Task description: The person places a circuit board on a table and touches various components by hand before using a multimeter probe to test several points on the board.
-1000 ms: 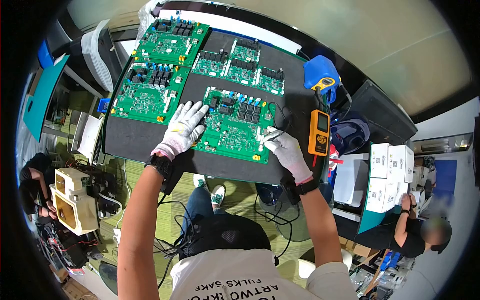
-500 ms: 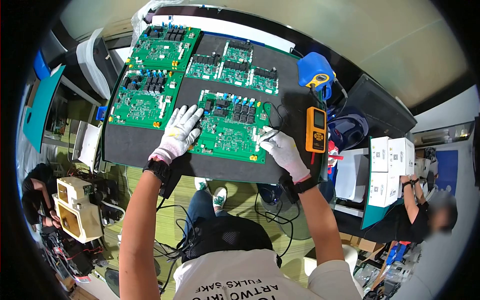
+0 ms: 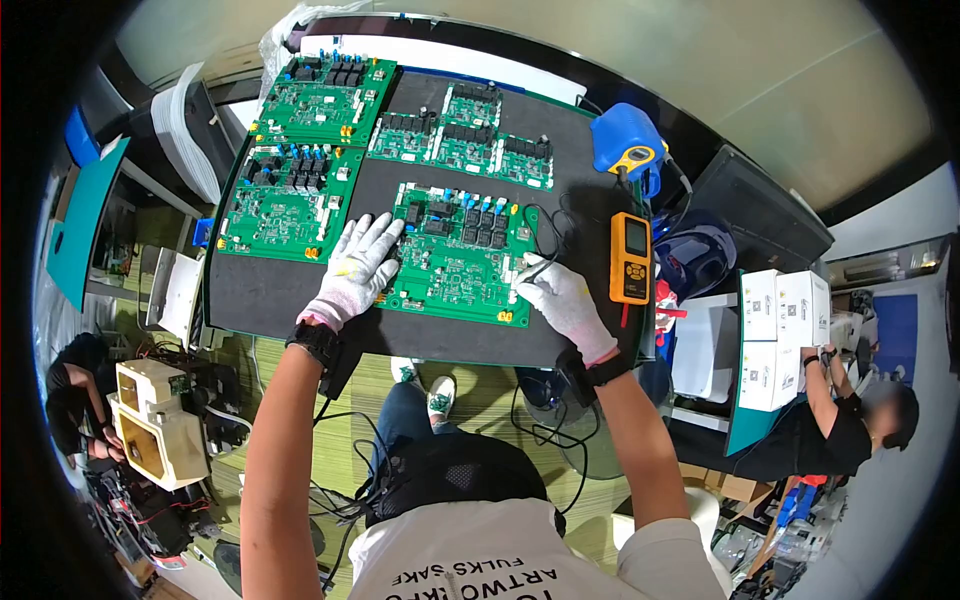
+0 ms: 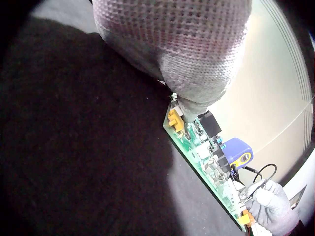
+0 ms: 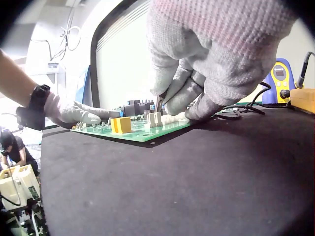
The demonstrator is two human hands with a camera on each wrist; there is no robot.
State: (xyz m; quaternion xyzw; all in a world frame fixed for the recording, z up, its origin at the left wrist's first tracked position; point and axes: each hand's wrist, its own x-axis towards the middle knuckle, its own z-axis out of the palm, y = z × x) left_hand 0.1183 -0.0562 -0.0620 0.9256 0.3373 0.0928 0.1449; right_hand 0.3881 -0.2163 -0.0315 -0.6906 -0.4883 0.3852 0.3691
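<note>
A green circuit board (image 3: 455,270) with black relays and blue parts lies on the dark mat. My gloved left hand (image 3: 355,268) rests at its left edge, fingers stretched out. In the left wrist view the fingertips of that hand (image 4: 182,54) are by a yellow connector (image 4: 175,121). At the board's right edge my gloved right hand (image 3: 565,300) pinches a slim, pen-like tool (image 5: 159,103) with a metal end. The tool points down at a row of white connectors (image 5: 154,119). Its black cable (image 3: 563,232) loops behind the hand.
Two larger boards (image 3: 285,205) lie on the left; several smaller boards (image 3: 465,148) lie at the back. An orange handheld meter (image 3: 631,260) and a blue-and-yellow soldering station (image 3: 628,140) stand on the right. Another person handles white boxes (image 3: 770,320) beyond the right side.
The head view has shifted slightly, so the table appears a little lower and further left. Both hands keep their places at the board. The person on the right has moved their arms at the boxes.
</note>
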